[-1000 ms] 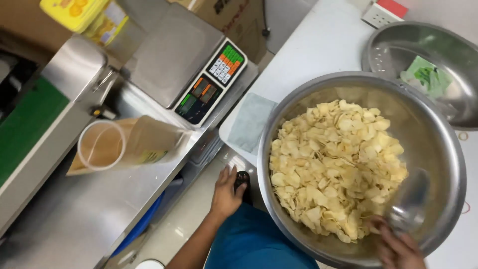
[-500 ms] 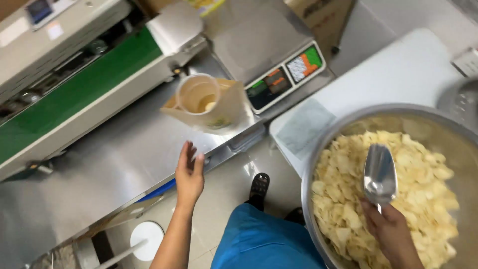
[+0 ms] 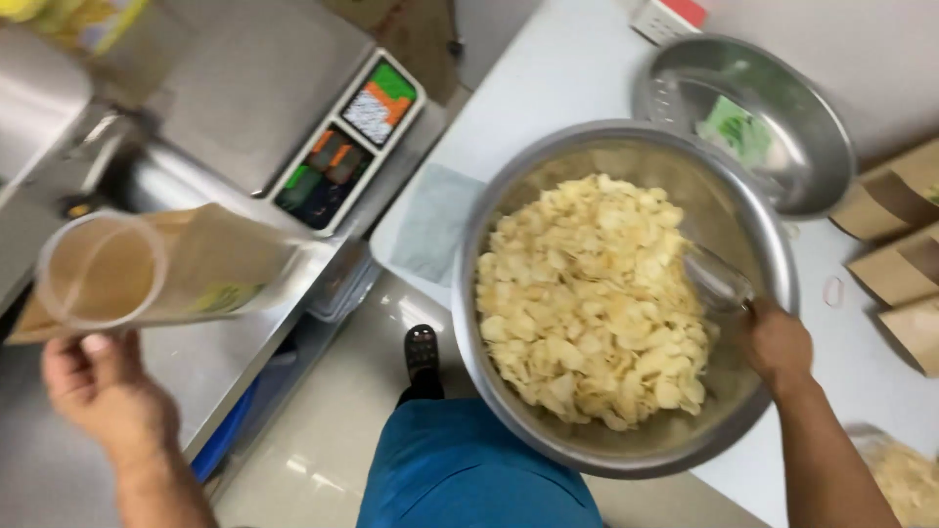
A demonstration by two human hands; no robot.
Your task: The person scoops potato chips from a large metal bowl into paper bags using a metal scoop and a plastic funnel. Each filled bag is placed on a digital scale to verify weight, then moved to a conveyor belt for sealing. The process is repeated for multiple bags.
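A large steel bowl (image 3: pixel 743 420) heaped with pale chips (image 3: pixel 587 303) stands on the white table. Inside it at the right, my right hand (image 3: pixel 778 342) grips a metal scoop (image 3: pixel 716 277) whose blade lies in the chips. At the far left, my left hand (image 3: pixel 103 391) holds up a brown paper pouch (image 3: pixel 210 264) with a clear funnel-like ring (image 3: pixel 98 272) in its open mouth. The pouch lies sideways above the steel counter.
A digital scale (image 3: pixel 264 88) with a coloured keypad sits on the steel counter (image 3: pixel 205 362) at the upper left. An empty steel bowl (image 3: pixel 812 117) stands behind the big one. Brown paper pouches (image 3: pixel 895 244) lie at the right edge. My foot (image 3: pixel 423 352) shows on the floor.
My left hand has taken the pouch with the ring off the counter and lifted it. My right hand has lowered the scoop from above the chips into them.
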